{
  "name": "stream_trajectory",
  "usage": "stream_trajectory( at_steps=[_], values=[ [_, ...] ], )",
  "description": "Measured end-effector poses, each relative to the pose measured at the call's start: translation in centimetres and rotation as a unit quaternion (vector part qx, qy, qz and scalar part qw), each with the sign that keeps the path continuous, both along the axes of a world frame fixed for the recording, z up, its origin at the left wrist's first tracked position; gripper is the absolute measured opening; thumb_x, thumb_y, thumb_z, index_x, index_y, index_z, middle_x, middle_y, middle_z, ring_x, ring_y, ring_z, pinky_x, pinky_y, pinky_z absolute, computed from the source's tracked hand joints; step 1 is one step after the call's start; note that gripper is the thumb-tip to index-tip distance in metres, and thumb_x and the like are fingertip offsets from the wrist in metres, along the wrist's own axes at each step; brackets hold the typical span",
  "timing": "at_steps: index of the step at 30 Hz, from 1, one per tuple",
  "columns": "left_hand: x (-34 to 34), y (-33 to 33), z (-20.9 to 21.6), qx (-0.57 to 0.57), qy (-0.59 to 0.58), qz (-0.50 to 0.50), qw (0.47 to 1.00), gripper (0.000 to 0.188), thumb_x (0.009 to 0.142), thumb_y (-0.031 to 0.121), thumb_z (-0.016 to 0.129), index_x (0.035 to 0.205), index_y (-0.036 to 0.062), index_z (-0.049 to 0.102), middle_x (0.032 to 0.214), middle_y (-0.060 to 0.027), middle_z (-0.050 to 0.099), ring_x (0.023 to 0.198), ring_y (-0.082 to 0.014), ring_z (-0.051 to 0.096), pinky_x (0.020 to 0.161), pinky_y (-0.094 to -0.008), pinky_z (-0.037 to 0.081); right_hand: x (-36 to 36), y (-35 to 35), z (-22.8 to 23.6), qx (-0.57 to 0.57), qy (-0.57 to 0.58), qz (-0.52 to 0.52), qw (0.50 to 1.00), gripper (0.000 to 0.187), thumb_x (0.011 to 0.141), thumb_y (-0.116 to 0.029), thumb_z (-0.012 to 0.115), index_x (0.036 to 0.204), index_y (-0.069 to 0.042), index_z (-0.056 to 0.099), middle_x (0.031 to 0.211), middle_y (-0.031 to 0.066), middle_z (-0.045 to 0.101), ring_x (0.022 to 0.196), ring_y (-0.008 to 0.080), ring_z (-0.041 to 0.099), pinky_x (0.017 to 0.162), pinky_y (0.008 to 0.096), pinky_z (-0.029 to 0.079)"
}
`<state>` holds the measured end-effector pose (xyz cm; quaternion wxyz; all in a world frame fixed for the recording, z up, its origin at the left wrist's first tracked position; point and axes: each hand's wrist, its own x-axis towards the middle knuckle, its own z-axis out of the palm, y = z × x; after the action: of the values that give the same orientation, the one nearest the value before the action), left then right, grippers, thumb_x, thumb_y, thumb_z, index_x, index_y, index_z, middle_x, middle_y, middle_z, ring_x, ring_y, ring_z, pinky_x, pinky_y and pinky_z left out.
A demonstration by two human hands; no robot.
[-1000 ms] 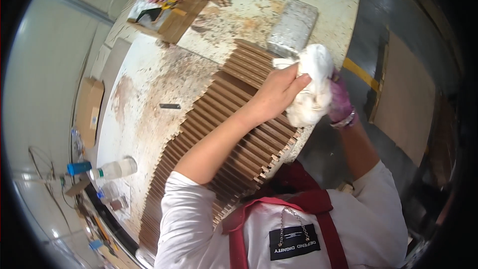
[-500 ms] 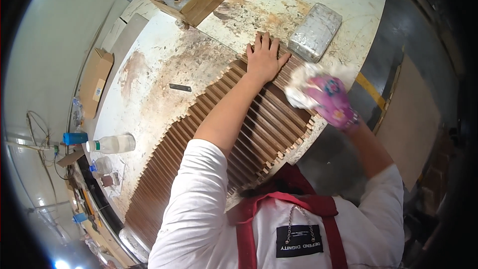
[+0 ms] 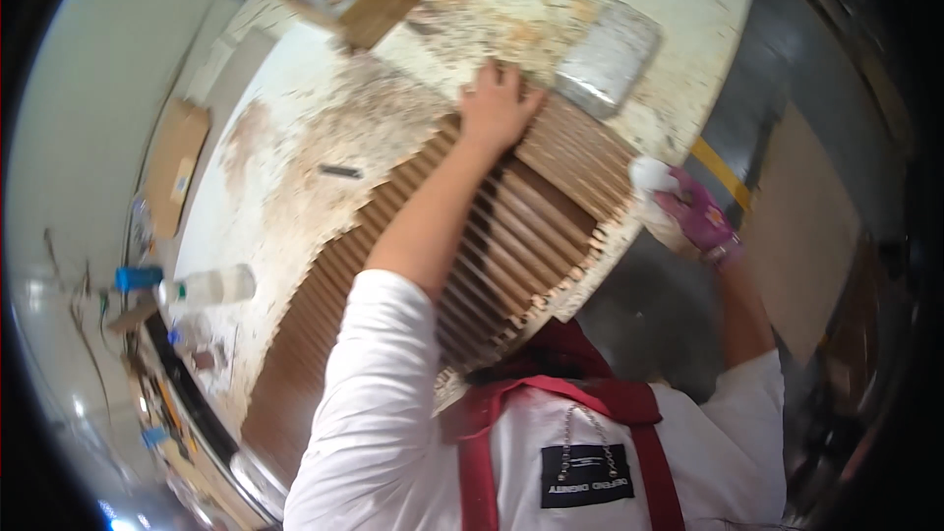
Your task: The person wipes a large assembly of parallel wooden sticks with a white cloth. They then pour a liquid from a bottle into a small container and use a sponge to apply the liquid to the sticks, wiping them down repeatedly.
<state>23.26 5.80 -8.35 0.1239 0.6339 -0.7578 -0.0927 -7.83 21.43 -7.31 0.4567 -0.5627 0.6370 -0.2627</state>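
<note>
My left hand (image 3: pixel 499 108), bare, rests with its fingers apart on the far end of a long row of brown wooden strips (image 3: pixel 413 199). A tight group of strips (image 3: pixel 575 155) lies at that end, between my hands, across darker strips under it. My right hand (image 3: pixel 696 214) wears a pink flowered glove. Its fingers are closed round a bunched white rag (image 3: pixel 657 199), just past the right end of the tight group. Whether the rag still touches the wood I cannot tell. My left forearm covers part of the row.
A silvery wrapped block (image 3: pixel 608 57) lies beyond the strips. At the far left stands a cardboard box (image 3: pixel 379 12) with odds and ends. A short dark metal piece (image 3: pixel 340 171) and a plastic bottle (image 3: pixel 218 285) lie on the stained white table (image 3: pixel 285 206). The table's curved edge runs along the right.
My gloved right hand has swept right with the rag, from over the strips to beyond their end, baring the tight group. The left hand stays on the wood; the whole view has shifted slightly.
</note>
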Motion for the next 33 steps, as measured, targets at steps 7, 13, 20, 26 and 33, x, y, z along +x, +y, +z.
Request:
stream_trajectory(
  at_steps=[7, 13, 20, 26, 33],
  values=[
    [-1.7, -0.5, -1.2, -0.024, 0.075, -0.015, 0.997, 0.063, 0.084, 0.058, 0.055, 0.129, 0.0135, 0.054, 0.142, -0.0222, 0.038, 0.134, -0.0358, 0.034, 0.105, -0.0625, 0.026, -2.3, 0.6, -1.9, -0.049, -0.094, 0.033, 0.994, 0.044, 0.091, -0.020, 0.061, 0.129, 0.000, 0.052, 0.117, 0.0092, 0.060, 0.108, 0.0184, 0.055, 0.094, 0.0314, 0.042],
    [-0.5, 1.3, -1.5, -0.173, 0.124, -0.004, 0.977, 0.064, 0.085, 0.047, 0.061, 0.139, 0.0156, 0.043, 0.148, -0.0194, 0.032, 0.137, -0.0397, 0.029, 0.106, -0.0646, 0.024, -7.3, 0.1, 3.9, 0.052, -0.143, 0.010, 0.988, 0.049, 0.092, -0.025, 0.058, 0.131, 0.004, 0.050, 0.124, 0.0130, 0.058, 0.114, 0.0214, 0.054, 0.099, 0.0341, 0.041],
    [7.2, 13.5, 5.7, -0.219, 0.251, -0.139, 0.933, 0.029, 0.086, 0.019, 0.062, 0.111, 0.0035, 0.059, 0.123, -0.0181, 0.053, 0.109, -0.0373, 0.054, 0.091, -0.0454, 0.046, -2.6, -4.9, 4.9, 0.019, -0.380, 0.154, 0.912, 0.049, 0.097, -0.020, 0.046, 0.139, 0.005, 0.040, 0.137, 0.0164, 0.048, 0.125, 0.0244, 0.048, 0.106, 0.0374, 0.037],
    [18.2, 33.1, 7.9, -0.153, 0.250, -0.017, 0.956, 0.019, 0.090, 0.020, 0.057, 0.100, 0.0052, 0.063, 0.102, -0.0105, 0.061, 0.097, -0.0311, 0.060, 0.083, -0.0405, 0.049, 21.0, -2.6, 12.2, 0.131, -0.483, 0.163, 0.850, 0.044, 0.094, -0.009, 0.048, 0.135, 0.007, 0.045, 0.136, 0.0176, 0.049, 0.126, 0.0274, 0.047, 0.109, 0.0385, 0.035],
    [29.7, 55.3, 7.6, -0.147, 0.249, 0.220, 0.932, 0.019, 0.091, 0.020, 0.058, 0.102, 0.0055, 0.065, 0.100, -0.0108, 0.066, 0.094, -0.0308, 0.063, 0.080, -0.0389, 0.051, 40.4, -0.5, 18.2, 0.123, -0.547, 0.099, 0.822, 0.042, 0.094, -0.023, 0.051, 0.132, -0.003, 0.051, 0.135, 0.0139, 0.053, 0.124, 0.0250, 0.050, 0.108, 0.0400, 0.038]
  ],
)
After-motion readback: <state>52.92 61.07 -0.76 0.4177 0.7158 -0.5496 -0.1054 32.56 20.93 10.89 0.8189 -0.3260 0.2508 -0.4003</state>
